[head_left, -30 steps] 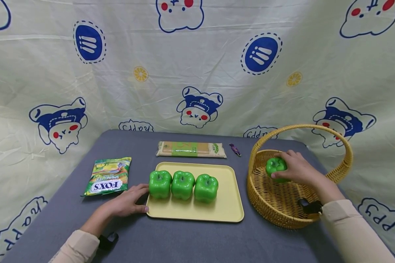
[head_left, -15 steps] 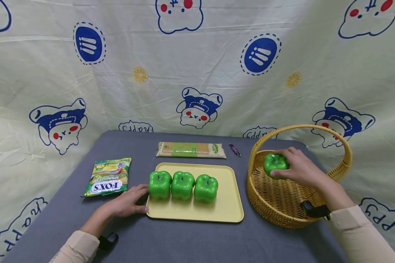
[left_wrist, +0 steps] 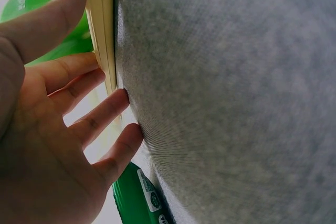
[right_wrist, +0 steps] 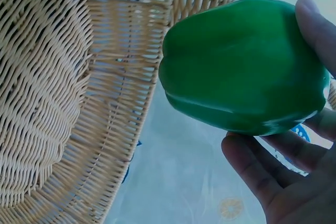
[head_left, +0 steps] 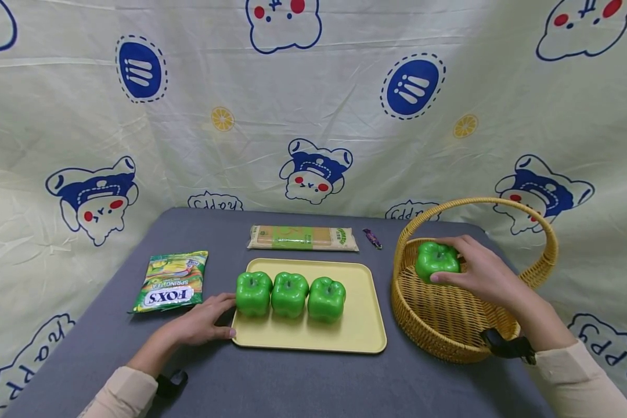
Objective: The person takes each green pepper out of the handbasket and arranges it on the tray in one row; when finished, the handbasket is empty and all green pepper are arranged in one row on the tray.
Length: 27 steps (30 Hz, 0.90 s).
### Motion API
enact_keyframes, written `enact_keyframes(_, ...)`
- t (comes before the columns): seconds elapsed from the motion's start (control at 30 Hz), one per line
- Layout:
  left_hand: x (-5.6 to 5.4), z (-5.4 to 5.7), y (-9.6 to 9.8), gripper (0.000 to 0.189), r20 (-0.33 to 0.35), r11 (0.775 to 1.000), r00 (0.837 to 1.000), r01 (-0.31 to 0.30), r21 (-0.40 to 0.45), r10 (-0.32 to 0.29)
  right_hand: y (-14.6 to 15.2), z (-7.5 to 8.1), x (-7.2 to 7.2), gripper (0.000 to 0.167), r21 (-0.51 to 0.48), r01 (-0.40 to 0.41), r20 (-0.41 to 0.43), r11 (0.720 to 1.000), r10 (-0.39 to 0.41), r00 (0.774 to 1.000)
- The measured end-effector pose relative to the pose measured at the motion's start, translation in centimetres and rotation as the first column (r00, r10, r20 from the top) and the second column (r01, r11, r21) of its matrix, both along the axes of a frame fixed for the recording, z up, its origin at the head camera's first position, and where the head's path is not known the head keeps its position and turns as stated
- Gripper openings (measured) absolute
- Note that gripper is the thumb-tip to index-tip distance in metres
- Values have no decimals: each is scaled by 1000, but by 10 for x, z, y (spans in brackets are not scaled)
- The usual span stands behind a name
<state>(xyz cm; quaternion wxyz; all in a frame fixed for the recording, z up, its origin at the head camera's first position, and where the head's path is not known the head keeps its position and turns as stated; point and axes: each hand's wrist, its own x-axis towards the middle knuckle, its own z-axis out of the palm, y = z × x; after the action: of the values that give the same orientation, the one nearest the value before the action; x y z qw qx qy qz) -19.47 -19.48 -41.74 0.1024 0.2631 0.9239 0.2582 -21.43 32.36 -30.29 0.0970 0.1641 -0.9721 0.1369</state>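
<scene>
A green bell pepper (head_left: 435,261) is gripped between the thumb and fingers of my right hand (head_left: 480,270), held over the wicker basket (head_left: 418,328). The right wrist view has this pepper (right_wrist: 241,72) up close, apart from the basket's rim. My left hand (head_left: 204,322) touches the left edge of a yellow tray (head_left: 363,325), its fingers spread and fairly straight in the left wrist view. Three more green bell peppers stand in a row on the tray: a left one (head_left: 253,294), a middle one (head_left: 289,295) and a right one (head_left: 326,299).
A green FOX'S packet (head_left: 171,281) lies left of the tray. Behind the tray are a long pack of noodles (head_left: 303,238) and a small purple wrapped candy (head_left: 373,238). The basket's tall handle (head_left: 480,201) arches above my right hand. A patterned curtain (head_left: 303,104) hangs behind the table.
My right hand has raised the pepper inside the basket's outline and shifted it slightly left, so more of it shows. My left hand and the tray have stayed put.
</scene>
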Motion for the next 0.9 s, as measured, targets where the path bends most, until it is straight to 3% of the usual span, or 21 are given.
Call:
enact_keyframes(0.57, 0, 1, 0, 68, 0, 1000, 1000, 6, 1, -6, -25, 2, 26, 72, -89, -80, -108, 993, 71, 992)
enact_keyframes(0.9, 0, 0, 0, 68, 10, 1000, 1000, 0, 1, 0, -42, -12, 29, 68, -145, -138, -150, 980, 116, 982)
